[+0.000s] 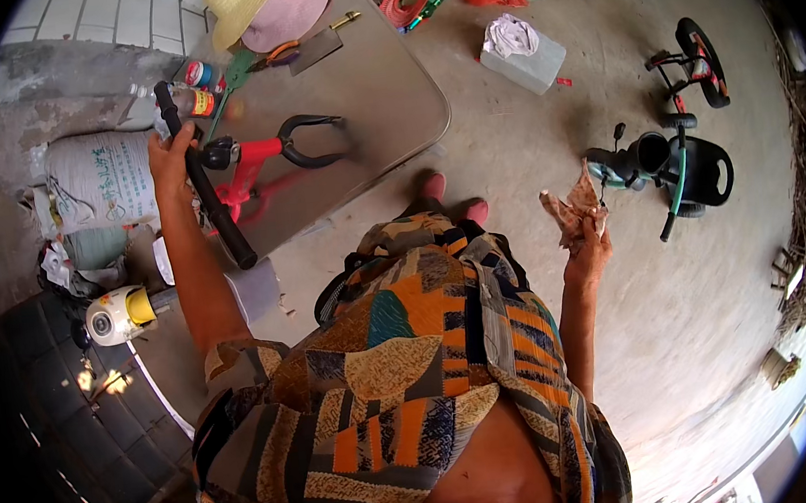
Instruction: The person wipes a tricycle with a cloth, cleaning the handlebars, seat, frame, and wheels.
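Observation:
My left hand (171, 162) is closed around a long black handlebar (214, 207) on the left. A red frame piece (245, 170) joins it, ending in a black curved fork-like part (294, 146) over the brown table (399, 106). This looks like the front of a child's bike, with no wheel visible on it. On the right, my right hand (593, 251) pinches a crumpled brown patterned rag (574, 213) above the floor, away from the table.
A straw hat (239, 5), pink hat (291, 12), pliers (279, 52) and a flat blade (316, 50) lie on the table. A child's tricycle (675, 172) and a separate wheel (701, 63) are at the right. A pale box (536, 66) stands on the floor beyond. White sack (103, 178) sits left.

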A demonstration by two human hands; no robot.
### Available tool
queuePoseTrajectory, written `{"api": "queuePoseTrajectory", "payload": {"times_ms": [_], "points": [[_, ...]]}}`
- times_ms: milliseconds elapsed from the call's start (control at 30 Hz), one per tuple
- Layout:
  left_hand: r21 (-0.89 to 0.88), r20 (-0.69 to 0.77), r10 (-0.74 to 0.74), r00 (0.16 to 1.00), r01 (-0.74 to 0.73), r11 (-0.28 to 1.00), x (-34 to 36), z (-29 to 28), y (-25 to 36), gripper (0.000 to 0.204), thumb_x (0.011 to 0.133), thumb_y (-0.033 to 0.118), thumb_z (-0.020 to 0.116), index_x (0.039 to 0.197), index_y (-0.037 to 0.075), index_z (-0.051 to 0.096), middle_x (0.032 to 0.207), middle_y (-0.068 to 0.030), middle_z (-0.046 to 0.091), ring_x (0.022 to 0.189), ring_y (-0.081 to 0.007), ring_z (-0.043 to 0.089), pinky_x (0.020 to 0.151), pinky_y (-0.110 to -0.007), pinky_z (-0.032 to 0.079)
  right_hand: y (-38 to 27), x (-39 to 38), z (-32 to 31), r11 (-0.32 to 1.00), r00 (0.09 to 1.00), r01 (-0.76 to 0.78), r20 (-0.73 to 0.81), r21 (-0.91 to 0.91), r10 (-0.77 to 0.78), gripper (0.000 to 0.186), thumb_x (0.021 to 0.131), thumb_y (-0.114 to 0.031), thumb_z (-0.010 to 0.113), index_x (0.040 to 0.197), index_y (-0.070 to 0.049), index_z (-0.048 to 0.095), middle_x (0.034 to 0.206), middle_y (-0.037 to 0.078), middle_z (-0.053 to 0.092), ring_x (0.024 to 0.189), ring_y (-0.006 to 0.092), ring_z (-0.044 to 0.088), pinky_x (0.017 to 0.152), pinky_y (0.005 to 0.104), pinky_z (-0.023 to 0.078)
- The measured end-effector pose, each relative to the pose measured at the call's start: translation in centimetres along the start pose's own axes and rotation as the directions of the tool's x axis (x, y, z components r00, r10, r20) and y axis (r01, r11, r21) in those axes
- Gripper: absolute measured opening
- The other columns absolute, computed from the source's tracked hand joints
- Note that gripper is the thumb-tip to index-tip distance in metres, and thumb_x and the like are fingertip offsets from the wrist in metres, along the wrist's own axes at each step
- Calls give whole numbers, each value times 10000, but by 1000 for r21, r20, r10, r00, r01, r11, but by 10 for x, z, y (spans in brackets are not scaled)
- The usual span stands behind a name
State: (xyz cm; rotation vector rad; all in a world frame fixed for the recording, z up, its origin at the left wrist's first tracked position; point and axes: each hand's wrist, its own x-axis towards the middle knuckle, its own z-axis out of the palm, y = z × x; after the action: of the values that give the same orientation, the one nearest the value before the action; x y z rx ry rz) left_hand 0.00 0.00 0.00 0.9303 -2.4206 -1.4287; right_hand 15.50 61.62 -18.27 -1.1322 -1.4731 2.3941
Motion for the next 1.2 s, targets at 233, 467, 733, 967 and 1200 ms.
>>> {"api": "queuePoseTrajectory", "payload": {"times_ms": [233,467,733,967,1200], "points": [[-56,-251,271,929,-294,954,-7,-11,32,719,831,271,723,1413,16,385,1314,-120,553,1152,-215,559,948,-365,436,-30,25,14,997,991,38,-124,-74,-47,232,905,-66,594,1132,-19,591,926,67,657,758,153,637,579,249,489],[231,360,490,794,-585,777,-8,32,163,485,939,144,583,1392,29,453,1277,-127,579,1138,-205,564,1003,-316,407,-17,44,28,938,996,-87,-18,-337,86,162,904,-122,602,1014,-15,655,781,23,624,647,98,545,548,269,435],[-25,877,421,233,-851,524,-35,267,259,495,842,31,628,1320,-9,505,1149,-149,623,985,-215,599,861,-325,486,-28,36,-36,980,952,-108,-301,-169,53,188,926,-215,613,938,-29,642,637,5,540,525,103,474,485,264,382],[2,985,-130,-111,-753,658,-136,508,133,529,835,169,686,1292,-29,507,1146,-149,636,893,-167,643,751,-295,517,-33,56,-99,996,865,-93,-497,-14,73,228,912,-250,647,947,-28,681,756,-38,581,639,69,472,548,261,378],[-240,929,-149,-339,-857,456,-231,608,106,378,816,243,637,1107,12,566,1105,-238,606,1061,-405,564,897,-453,452,-66,81,-199,998,749,55,-662,42,-13,218,902,-242,660,965,-33,671,751,-14,615,613,75,526,526,246,383]]}}
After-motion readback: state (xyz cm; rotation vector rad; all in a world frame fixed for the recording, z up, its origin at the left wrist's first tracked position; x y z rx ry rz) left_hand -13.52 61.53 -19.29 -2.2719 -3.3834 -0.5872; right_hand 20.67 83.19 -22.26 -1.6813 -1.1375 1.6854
